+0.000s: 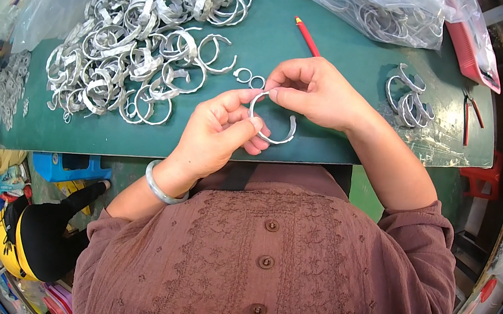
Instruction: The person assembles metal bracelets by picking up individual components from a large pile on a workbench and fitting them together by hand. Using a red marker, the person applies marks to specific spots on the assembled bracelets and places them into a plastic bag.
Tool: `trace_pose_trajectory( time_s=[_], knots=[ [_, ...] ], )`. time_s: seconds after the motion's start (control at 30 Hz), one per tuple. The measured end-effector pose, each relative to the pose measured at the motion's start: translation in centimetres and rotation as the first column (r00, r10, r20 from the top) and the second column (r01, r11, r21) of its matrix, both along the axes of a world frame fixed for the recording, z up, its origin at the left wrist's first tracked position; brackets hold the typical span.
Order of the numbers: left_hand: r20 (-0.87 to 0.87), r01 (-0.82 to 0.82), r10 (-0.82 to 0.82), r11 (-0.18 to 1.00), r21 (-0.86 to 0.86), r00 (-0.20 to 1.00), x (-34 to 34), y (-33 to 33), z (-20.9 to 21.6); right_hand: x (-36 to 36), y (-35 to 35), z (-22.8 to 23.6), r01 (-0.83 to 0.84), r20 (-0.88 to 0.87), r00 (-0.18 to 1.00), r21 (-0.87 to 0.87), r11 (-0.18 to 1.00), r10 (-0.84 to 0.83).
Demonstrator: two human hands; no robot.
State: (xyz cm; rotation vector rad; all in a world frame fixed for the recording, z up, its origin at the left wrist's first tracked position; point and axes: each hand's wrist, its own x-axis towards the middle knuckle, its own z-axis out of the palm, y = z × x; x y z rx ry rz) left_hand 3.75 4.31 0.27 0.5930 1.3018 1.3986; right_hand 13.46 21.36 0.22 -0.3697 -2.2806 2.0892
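Over the near edge of the green table, my two hands hold a silver-grey open bangle (279,141), a C-shaped metal band with a gap at its upper right. My left hand (217,125) grips its left side, thumb on the front and fingers behind. At the bangle's upper end, the thumb and fingertips of my right hand (319,94) are pinched together. Two small metal rings (242,75) lie just beyond my fingertips. To the left spreads a big heap of similar open bangles (133,37).
A few bangles (411,109) lie apart at right, near red-handled pliers (468,117). A red pen (307,36) lies beyond my right hand. Clear bags (375,10) of bangles and a pink basket (466,49) stand far right. Small metal pieces (12,85) lie far left.
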Motion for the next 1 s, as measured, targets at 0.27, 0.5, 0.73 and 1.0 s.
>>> trace_pose_trajectory(
  time_s=[0.27, 0.5, 0.73, 1.0],
  knots=[
    [-0.035, -0.006, 0.006, 1.000, -0.001, 0.999, 0.1, 0.0, 0.2, 0.0, 0.1, 0.2, -0.005, 0.002, 1.000, -0.004, 1.000, 0.005],
    [-0.050, -0.025, 0.025, 1.000, 0.002, 0.998, 0.3, 0.0, -0.1, 0.0, 0.1, -0.2, -0.015, -0.031, 0.999, 0.070, 0.997, 0.017],
    [-0.038, 0.000, -0.001, 0.999, -0.043, 0.999, 0.0, 0.0, -0.7, 0.9, 3.0, 1.8, 0.186, -0.229, 0.973, 0.805, 0.563, 0.005],
    [-0.109, 0.016, -0.025, 0.997, -0.082, 0.994, 0.5, 0.2, -1.1, 1.3, 5.8, -0.1, 0.021, -0.021, 0.970, 1.000, 0.005, 0.242]
  ],
)
